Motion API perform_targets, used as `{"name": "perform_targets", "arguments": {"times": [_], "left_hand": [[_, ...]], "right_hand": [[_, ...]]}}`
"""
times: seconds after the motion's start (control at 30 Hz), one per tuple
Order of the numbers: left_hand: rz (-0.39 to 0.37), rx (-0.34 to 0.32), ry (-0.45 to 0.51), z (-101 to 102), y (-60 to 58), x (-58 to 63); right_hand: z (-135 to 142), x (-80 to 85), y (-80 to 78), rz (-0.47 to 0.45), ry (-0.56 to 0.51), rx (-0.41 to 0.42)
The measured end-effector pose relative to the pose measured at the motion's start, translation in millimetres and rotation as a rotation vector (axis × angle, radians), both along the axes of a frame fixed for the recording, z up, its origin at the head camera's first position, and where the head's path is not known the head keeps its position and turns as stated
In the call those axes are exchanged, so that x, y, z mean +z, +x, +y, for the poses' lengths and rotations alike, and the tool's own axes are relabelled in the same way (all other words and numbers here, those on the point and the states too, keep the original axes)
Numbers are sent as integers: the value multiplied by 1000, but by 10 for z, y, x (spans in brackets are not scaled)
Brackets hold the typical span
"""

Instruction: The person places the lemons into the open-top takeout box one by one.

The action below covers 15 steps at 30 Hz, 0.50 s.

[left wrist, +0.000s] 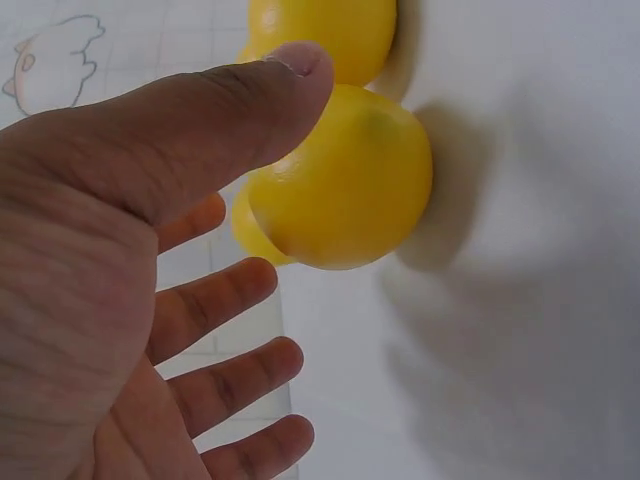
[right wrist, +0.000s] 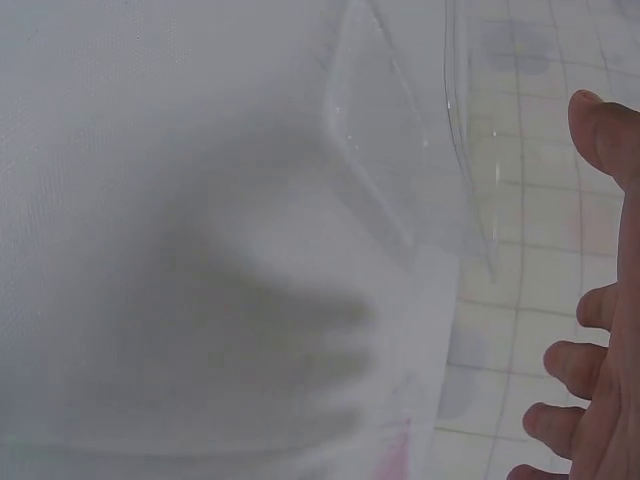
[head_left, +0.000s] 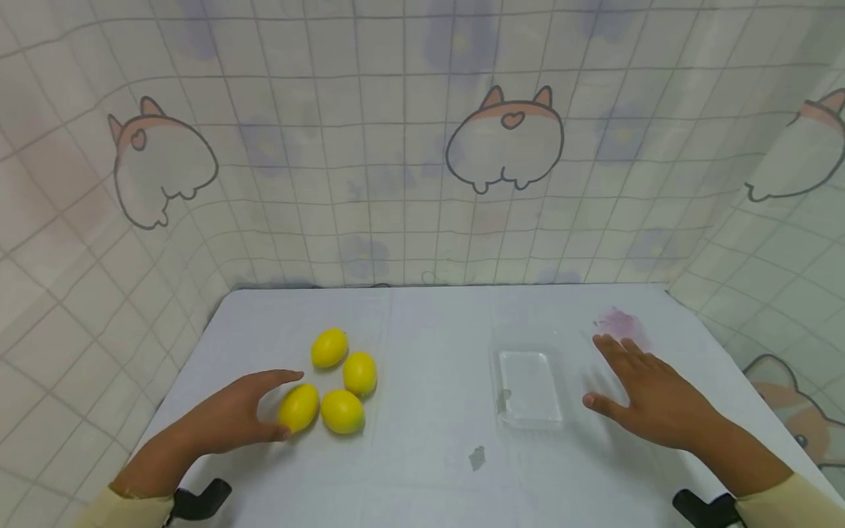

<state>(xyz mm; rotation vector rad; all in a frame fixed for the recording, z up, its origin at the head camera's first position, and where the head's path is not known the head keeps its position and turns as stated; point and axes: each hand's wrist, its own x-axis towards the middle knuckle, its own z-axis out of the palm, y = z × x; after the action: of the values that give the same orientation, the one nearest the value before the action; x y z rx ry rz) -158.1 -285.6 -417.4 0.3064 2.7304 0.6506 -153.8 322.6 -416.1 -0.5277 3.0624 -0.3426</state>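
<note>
Several yellow lemons sit in a loose cluster on the left half of the white table. My left hand (head_left: 240, 414) spreads its thumb and fingers around the nearest-left lemon (head_left: 299, 408), fingers not closed on it. In the left wrist view the thumb overlaps a lemon (left wrist: 350, 190), with the other fingers apart below. Beside that lemon lies another lemon (head_left: 342, 412), with two more lemons (head_left: 359, 374) behind. My right hand (head_left: 660, 396) hovers over the table, fingers extended, to the right of a clear plastic tray (head_left: 528, 389). It holds nothing; its shadow falls on the cloth.
A white cloth covers the table (head_left: 422, 469). A small grey patch (head_left: 477, 458) shows in front of the tray, and a pink stain (head_left: 620, 324) lies near the back right. Grid-patterned curtains (head_left: 396, 147) with cartoon animals surround the back and sides.
</note>
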Motion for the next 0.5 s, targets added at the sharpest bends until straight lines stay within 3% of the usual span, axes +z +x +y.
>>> {"name": "perform_targets", "arguments": {"times": [0.27,0.5], "left_hand": [[-35,29,-2,2,4,-88],[-19,25,-8,12,6,-133]], "right_hand": [[-70,-77,18,-16,1,-11],[-88,-180,27,3,1,17]]}}
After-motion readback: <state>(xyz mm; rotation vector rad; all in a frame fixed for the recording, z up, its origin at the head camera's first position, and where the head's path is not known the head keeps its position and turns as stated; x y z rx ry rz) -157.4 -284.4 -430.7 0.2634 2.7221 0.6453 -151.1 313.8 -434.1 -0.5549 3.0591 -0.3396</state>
